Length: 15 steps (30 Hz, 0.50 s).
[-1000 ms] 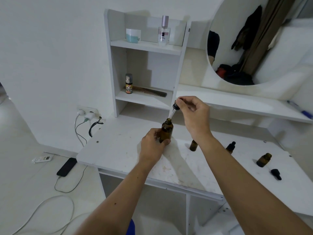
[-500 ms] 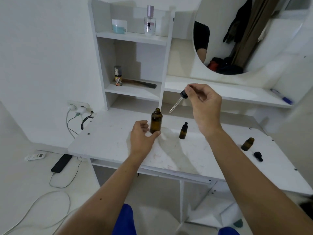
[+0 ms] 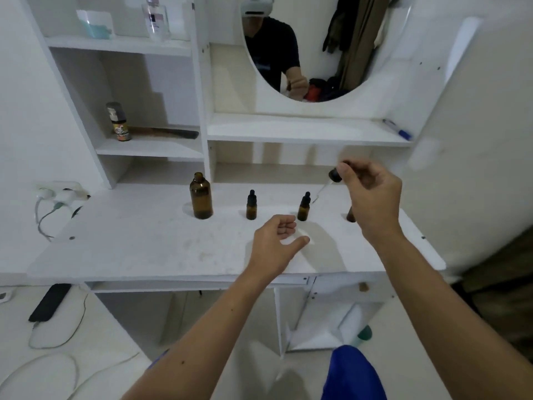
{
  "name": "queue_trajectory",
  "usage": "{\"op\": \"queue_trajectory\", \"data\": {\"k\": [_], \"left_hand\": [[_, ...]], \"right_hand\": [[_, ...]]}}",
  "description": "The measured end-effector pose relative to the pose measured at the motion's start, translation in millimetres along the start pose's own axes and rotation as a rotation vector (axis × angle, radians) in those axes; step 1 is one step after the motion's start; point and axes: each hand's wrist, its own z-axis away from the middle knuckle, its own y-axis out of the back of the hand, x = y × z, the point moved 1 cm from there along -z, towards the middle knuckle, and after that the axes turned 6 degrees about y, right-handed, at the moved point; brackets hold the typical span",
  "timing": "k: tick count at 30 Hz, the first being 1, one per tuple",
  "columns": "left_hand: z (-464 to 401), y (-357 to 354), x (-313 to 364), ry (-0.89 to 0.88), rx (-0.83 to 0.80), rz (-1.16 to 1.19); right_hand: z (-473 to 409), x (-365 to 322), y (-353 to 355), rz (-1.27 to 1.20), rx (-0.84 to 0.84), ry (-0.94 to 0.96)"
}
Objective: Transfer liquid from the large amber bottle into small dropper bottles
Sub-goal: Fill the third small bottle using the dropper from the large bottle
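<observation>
Large amber bottle [image 3: 201, 196] standing upright and uncapped on the tabletop [image 3: 144, 243], well left of both hands, untouched. Right hand [image 3: 372, 194] hovering over the right part of the tabletop, pinching the black bulb of a dropper [image 3: 331, 180] between thumb and fingertips, remaining fingers loosely curled. Glass pipette slanting down and to the left, its tip ending just beside the cap of the nearer small dropper bottle [image 3: 303, 207], apparently not touching it. Another small amber bottle [image 3: 350, 216] mostly hidden behind the right hand, its top out of sight. Left hand [image 3: 277, 243] hanging low above the tabletop, holding nothing, fingers gently curled and thumb stretched out to the right, just in front of the nearer small dropper bottle without touching it. Second capped dropper bottle [image 3: 251, 205] standing between the large amber bottle and the first one, all lined up in a row along the back of the tabletop. Behind them, white shelving carrying a small labelled bottle [image 3: 118, 122] beside a dark comb [image 3: 170, 131], and a clear perfume bottle [image 3: 155, 18] next to a pale jar [image 3: 96, 24] higher up. Blue marker [image 3: 397, 129] lying on the shelf under the round mirror [image 3: 311, 47]. Black phone [image 3: 49, 302] lying on the floor at the left, with cables trailing near it.
</observation>
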Motion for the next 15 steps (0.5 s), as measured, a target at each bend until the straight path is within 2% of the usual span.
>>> {"op": "queue_trajectory", "data": {"k": [6, 15], "left_hand": [[-16.8, -60.4, 14.1, -0.065, -0.141, -0.058], [-50.8, -108.6, 24.9, -0.059, -0.146, -0.043]], "right_hand": [[-14.4, 21.3, 61.5, 0.063, 0.103, -0.022], [-33.2, 46.8, 87.1, 0.074, 0.148, -0.037]]}}
